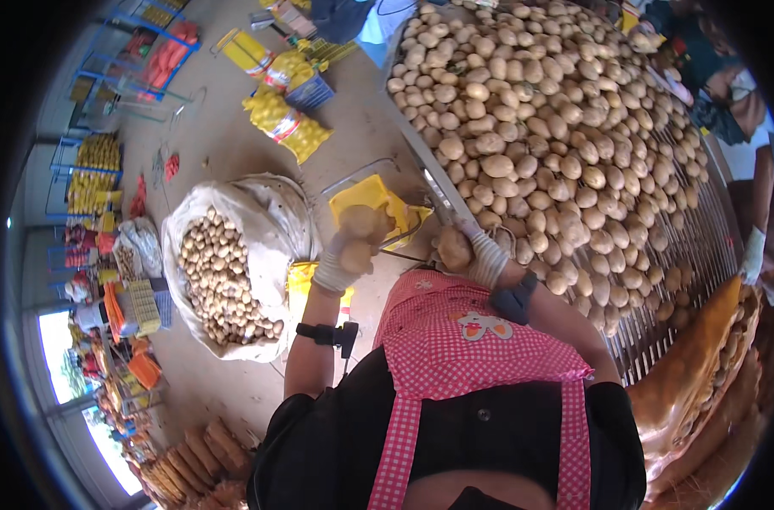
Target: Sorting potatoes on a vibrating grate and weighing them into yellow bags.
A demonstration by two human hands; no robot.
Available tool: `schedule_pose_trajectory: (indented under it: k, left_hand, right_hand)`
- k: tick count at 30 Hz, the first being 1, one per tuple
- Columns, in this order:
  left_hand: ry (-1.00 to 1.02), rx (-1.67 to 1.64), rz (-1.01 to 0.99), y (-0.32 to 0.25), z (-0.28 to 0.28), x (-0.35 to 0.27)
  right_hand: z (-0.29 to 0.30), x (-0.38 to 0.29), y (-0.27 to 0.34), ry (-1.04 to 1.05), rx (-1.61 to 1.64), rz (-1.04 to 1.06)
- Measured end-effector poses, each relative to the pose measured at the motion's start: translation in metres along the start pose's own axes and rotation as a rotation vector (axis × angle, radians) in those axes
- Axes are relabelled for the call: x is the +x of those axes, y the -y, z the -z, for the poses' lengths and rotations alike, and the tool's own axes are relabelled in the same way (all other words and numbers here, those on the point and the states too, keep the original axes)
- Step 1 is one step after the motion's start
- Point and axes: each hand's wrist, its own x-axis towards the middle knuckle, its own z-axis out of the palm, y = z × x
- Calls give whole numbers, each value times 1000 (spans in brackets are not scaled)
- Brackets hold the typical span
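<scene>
My left hand (342, 264), in a pale knitted glove, is shut on potatoes (364, 226), somewhat blurred, above a yellow mesh bag (361, 194) that hangs by a metal frame. My right hand (482, 255), gloved as well, grips a potato (454, 248) beside the metal rim of the sorting table (438, 185). Potatoes (527, 127) lie heaped on that table, whose slatted surface shows near its lower end. To the left of my left hand, a large white woven sack (285, 217) stands with its mouth wide, full of small potatoes (224, 280).
Filled yellow mesh bags (285, 124) and a blue crate (310, 92) are on the floor ahead. Brown sacks (686, 344) of potatoes stand at lower right, near another person's gloved hand (753, 255). Blue racks (93, 169) line the left side; more sacks (195, 456) lie at lower left.
</scene>
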Motion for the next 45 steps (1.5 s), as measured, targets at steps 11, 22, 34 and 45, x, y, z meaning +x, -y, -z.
schedule_pose_trajectory:
  k: [11,22,34,45]
  left_hand:
    - [-539,336,-39,-8,187,76]
    - [10,1043,-490,98,-161,196]
    - [1192,1484,-605,378,-455,253]
    - [1222,2498,-888,555,-614,394]
  right_hand:
    - [-47,136,-20,41,-676,70]
    - [279,-315,154,-1773,-1212,1277]
    - [420,-391,227,-2072,-721,498]
    - [400,-359,184,-1532,-857,1086]
